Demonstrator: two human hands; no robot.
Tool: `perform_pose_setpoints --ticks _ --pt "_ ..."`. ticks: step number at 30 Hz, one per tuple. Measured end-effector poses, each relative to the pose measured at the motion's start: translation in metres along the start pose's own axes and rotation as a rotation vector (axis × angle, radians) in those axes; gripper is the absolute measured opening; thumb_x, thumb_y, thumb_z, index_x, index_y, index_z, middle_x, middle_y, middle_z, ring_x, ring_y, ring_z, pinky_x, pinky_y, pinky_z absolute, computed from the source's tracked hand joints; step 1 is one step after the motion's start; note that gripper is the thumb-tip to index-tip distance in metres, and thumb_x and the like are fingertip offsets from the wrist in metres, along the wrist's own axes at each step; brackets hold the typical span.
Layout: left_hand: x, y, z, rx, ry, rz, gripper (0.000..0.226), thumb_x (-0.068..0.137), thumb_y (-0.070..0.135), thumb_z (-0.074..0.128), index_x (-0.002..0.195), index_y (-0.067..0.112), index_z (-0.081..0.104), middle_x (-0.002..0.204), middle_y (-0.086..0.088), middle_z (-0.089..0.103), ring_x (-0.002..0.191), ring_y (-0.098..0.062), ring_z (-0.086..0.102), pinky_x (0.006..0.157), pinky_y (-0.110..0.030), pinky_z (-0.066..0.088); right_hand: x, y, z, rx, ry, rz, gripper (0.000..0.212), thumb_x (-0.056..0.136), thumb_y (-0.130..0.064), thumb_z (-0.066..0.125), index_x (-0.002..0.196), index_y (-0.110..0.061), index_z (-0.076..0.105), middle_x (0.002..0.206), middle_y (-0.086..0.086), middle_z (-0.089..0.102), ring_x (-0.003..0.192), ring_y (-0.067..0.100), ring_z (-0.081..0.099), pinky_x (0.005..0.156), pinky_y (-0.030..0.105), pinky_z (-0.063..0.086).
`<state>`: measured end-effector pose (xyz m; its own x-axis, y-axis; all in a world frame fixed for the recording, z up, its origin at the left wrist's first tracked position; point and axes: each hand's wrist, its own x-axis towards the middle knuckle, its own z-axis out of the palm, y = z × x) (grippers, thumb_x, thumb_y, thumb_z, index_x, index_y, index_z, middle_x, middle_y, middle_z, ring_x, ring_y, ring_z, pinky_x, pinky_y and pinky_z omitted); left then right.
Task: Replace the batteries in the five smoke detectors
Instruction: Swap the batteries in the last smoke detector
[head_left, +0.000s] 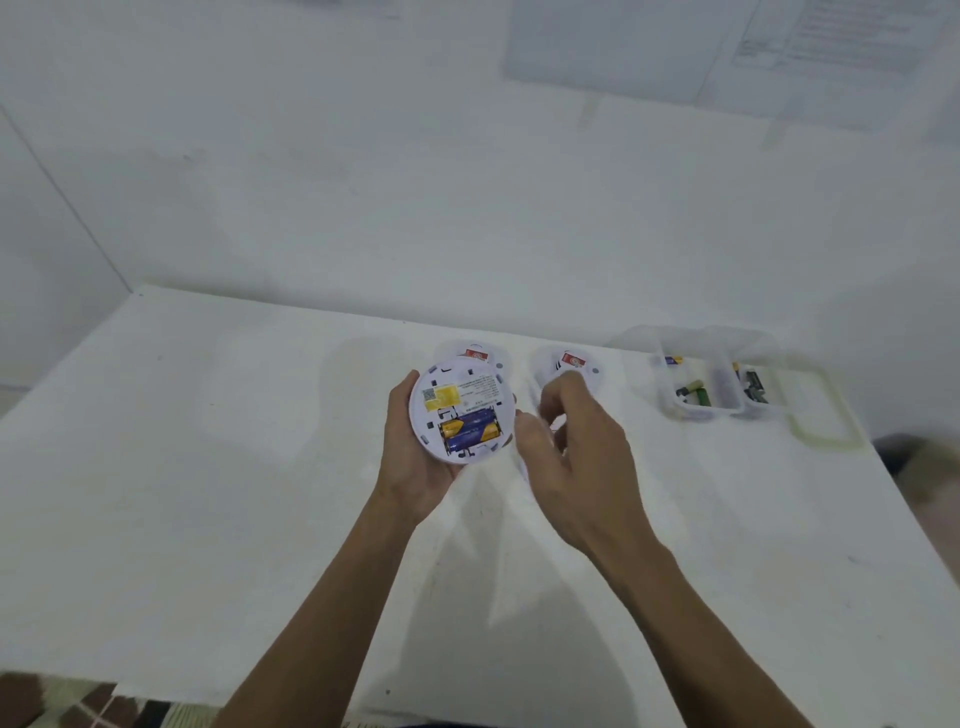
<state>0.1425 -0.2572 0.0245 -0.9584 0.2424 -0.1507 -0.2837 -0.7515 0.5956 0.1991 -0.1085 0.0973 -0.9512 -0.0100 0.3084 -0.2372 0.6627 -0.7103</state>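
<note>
My left hand (410, 457) grips a round white smoke detector (460, 395) from below, back side up. Two blue and yellow batteries (470, 428) lie in its open compartment, below a yellow label. My right hand (576, 457) hovers just right of the detector with its fingers curled. It seems to pinch a blurred white cover (522, 465), of which only an edge shows. Two more white detectors (472, 353) (569, 359) lie on the table behind my hands, partly hidden.
The white table (234, 493) stands against a white wall. At the back right are two clear plastic tubs (696, 410) (761, 402) holding several batteries, with a clear lid (823, 415) beside them. The table's right edge lies near the tubs.
</note>
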Motion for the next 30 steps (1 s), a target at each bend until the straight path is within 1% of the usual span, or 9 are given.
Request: perform_pose_setpoints --ticks 2,8,11,14,17,20,23,27,30 --pt "0.003 0.001 0.000 0.018 0.037 0.020 0.063 0.102 0.038 0.019 0.093 0.022 0.079 0.101 -0.006 0.074 0.092 -0.022 0.071 0.071 -0.032 0.059 0.005 -0.008 0.006 -0.123 0.009 -0.045 0.023 0.081 -0.053 0.043 0.083 -0.032 0.035 0.075 -0.012 0.048 0.064 -0.001 0.049 0.050 0.011 0.032" --pt "0.004 0.005 0.001 0.074 -0.034 0.029 0.057 0.097 0.044 0.025 0.092 0.026 0.079 0.099 -0.001 0.075 0.090 -0.015 0.071 0.076 -0.028 0.057 0.023 -0.009 0.034 -0.374 0.094 -0.184 0.042 0.077 -0.056 0.065 0.105 -0.025 0.058 0.103 -0.002 0.060 0.084 0.018 0.059 0.055 0.020 0.041" --pt "0.007 0.004 -0.001 0.091 -0.004 0.075 0.050 0.095 0.045 0.031 0.094 0.027 0.078 0.099 -0.002 0.074 0.093 -0.016 0.068 0.079 -0.029 0.057 0.030 -0.004 0.046 -0.424 0.144 -0.239 0.046 0.073 -0.055 0.073 0.103 -0.021 0.064 0.102 0.006 0.062 0.089 0.027 0.058 0.059 0.031 0.054" --pt "0.013 0.003 -0.007 0.072 0.028 0.059 0.047 0.097 0.043 0.033 0.095 0.028 0.078 0.101 -0.001 0.073 0.094 -0.016 0.068 0.080 -0.031 0.057 0.032 -0.003 0.052 -0.443 0.175 -0.267 0.044 0.074 -0.053 0.074 0.101 -0.019 0.066 0.105 0.009 0.062 0.091 0.029 0.058 0.063 0.035 0.056" --pt "0.013 0.006 -0.003 0.078 0.062 -0.001 0.051 0.088 0.054 0.044 0.122 0.022 0.063 0.124 -0.009 0.063 0.112 -0.025 0.058 0.099 -0.041 0.045 0.031 -0.004 0.053 -0.483 0.182 -0.286 0.038 0.078 -0.049 0.069 0.101 -0.020 0.067 0.108 0.009 0.063 0.092 0.029 0.058 0.068 0.037 0.055" --pt "0.013 0.006 -0.002 0.109 0.057 0.031 0.052 0.094 0.050 0.031 0.119 0.019 0.063 0.117 -0.009 0.067 0.104 -0.023 0.065 0.089 -0.037 0.054 0.030 -0.006 0.053 -0.483 0.164 -0.271 0.034 0.080 -0.046 0.060 0.101 -0.021 0.067 0.107 0.007 0.064 0.091 0.028 0.058 0.070 0.039 0.053" --pt "0.012 0.004 0.002 0.158 0.078 0.032 0.052 0.094 0.051 0.026 0.116 0.021 0.062 0.111 -0.007 0.071 0.097 -0.020 0.068 0.083 -0.035 0.057 0.032 -0.006 0.054 -0.450 0.163 -0.283 0.036 0.077 -0.046 0.064 0.099 -0.018 0.069 0.101 0.009 0.065 0.087 0.028 0.061 0.070 0.038 0.056" --pt "0.012 0.004 0.004 0.213 0.206 -0.005 0.067 0.093 0.063 0.026 0.142 0.022 0.043 0.141 -0.015 0.051 0.128 -0.034 0.050 0.108 -0.053 0.038 0.033 -0.004 0.054 -0.377 0.173 -0.273 0.034 0.076 -0.041 0.069 0.098 -0.015 0.068 0.099 0.011 0.062 0.084 0.028 0.058 0.067 0.038 0.056" --pt "0.013 0.004 0.007 0.219 0.219 0.016 0.068 0.092 0.062 0.030 0.145 0.020 0.038 0.144 -0.016 0.047 0.131 -0.037 0.045 0.111 -0.055 0.034 0.033 -0.004 0.054 -0.380 0.203 -0.282 0.034 0.074 -0.041 0.073 0.095 -0.014 0.069 0.096 0.012 0.063 0.082 0.027 0.059 0.066 0.034 0.056"
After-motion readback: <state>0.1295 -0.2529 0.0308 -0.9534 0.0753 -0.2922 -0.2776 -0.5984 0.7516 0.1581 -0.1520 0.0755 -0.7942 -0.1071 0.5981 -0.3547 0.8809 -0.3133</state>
